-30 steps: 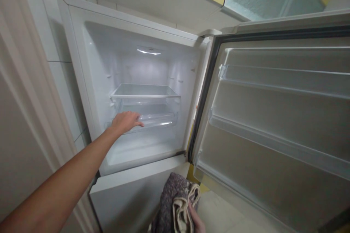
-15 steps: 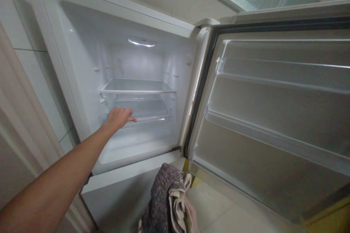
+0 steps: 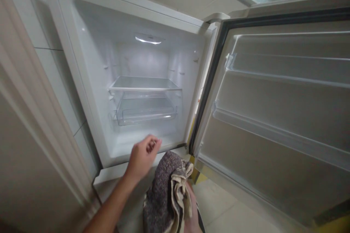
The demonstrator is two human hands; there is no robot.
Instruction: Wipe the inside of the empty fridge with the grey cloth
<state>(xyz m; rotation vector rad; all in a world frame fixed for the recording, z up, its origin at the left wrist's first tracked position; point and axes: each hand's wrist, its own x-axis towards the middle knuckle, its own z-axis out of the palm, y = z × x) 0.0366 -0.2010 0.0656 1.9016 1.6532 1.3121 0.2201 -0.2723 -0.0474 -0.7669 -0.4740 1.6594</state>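
Left hand [image 3: 142, 158] hangs in front of the lower edge of an open refrigerator [image 3: 94, 65], its fingers curled in toward the thumb; I cannot tell whether the tips meet, and nothing shows in its grasp. Right hand [image 3: 192, 204] is clamped on a folded cloth [image 3: 164, 193], dark and speckled with cream edging, gripping it from the right side. The cloth is low in the view, just beside the left hand and in front of the refrigerator's lower panel [image 3: 112, 174].

Inside the lit compartment, a glass shelf [image 3: 144, 83] spans the two side walls, and a clear drawer [image 3: 147, 116] sits just beneath it, above and apart from the left hand. A lamp [image 3: 149, 39] glows near the top at the back.

On the right, the refrigerator door [image 3: 273, 98] stands wide open, with a dark gasket [image 3: 211, 72] along its edge and clear racks across its inner face, the upper rack [image 3: 284, 68] above the middle rack [image 3: 273, 131]. Pale floor tiles [image 3: 218, 198] show below the door.
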